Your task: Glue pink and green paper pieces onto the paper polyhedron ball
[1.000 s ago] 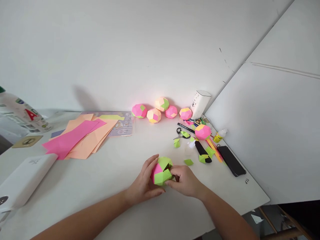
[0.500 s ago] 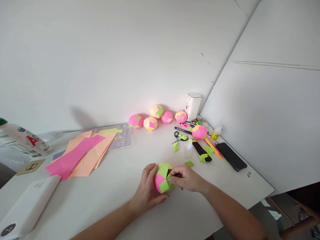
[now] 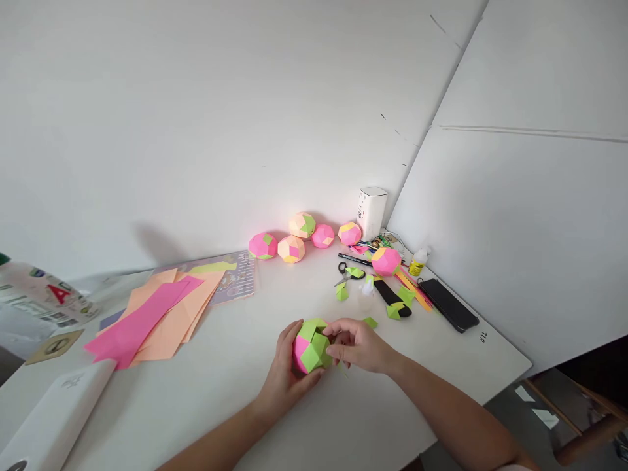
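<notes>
A green and pink folded paper ball (image 3: 311, 345) rests low over the white table (image 3: 230, 366), held between both hands. My left hand (image 3: 285, 370) cups its left and under side with fingers wrapped round it. My right hand (image 3: 357, 345) pinches its right side, thumb and fingertips pressed on a green flap. A thin green paper tip sticks out below my right fingers.
Several finished paper balls (image 3: 290, 247) sit by the back wall beside a white box (image 3: 371, 210). Scissors (image 3: 346, 271), green paper bits, another ball (image 3: 385, 260), a glue bottle (image 3: 418, 261) and a phone (image 3: 447, 303) lie at right. Pink and orange sheets (image 3: 159, 313) lie at left.
The view has shifted a little, so the table sits lower and further left. My hands have turned the ball slightly, and my right fingers now pinch its upper right side.
</notes>
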The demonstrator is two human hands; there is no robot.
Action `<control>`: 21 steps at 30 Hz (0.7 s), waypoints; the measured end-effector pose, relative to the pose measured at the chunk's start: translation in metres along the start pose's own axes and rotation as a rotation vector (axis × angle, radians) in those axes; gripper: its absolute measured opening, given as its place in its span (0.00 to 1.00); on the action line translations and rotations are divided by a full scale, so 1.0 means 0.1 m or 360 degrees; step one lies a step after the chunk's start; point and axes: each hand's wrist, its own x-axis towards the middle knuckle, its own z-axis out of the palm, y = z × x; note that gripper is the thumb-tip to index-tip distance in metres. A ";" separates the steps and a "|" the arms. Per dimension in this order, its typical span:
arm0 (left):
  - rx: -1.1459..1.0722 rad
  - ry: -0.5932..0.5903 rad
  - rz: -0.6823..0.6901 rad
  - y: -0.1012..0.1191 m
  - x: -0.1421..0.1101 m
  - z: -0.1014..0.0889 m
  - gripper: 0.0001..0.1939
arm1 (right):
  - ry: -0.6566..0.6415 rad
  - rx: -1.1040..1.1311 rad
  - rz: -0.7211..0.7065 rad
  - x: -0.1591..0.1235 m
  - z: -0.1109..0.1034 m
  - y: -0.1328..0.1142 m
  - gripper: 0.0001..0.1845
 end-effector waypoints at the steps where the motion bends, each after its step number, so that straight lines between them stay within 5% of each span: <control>1: 0.0010 0.0019 -0.0013 0.01 0.00 0.00 0.39 | 0.0018 -0.0004 -0.0011 0.00 0.00 0.01 0.19; 9: -0.0007 0.0028 -0.0019 0.01 0.01 0.00 0.39 | 0.0055 -0.0217 -0.0069 -0.02 0.01 -0.09 0.18; 13: 0.0005 -0.0007 -0.0017 0.01 0.01 0.00 0.40 | 0.0109 -0.0832 -0.0231 -0.25 -0.46 -0.31 0.21; 14: 0.0001 -0.0017 -0.0021 0.01 0.01 0.00 0.40 | 0.0215 -0.0964 -0.0124 -0.34 -0.66 -0.32 0.19; 18: -0.0040 -0.0008 -0.0029 -0.01 0.01 0.01 0.40 | 0.1376 -0.1638 0.0412 -0.68 -1.53 -0.05 0.26; 20: -0.0066 -0.0013 -0.0040 -0.02 0.01 0.02 0.40 | 0.1561 -0.1871 0.0708 -0.80 -1.85 0.17 0.33; 21: -0.0084 -0.0018 -0.0048 -0.03 0.02 0.02 0.40 | 0.1493 -0.1857 0.0709 -0.85 -1.95 0.26 0.36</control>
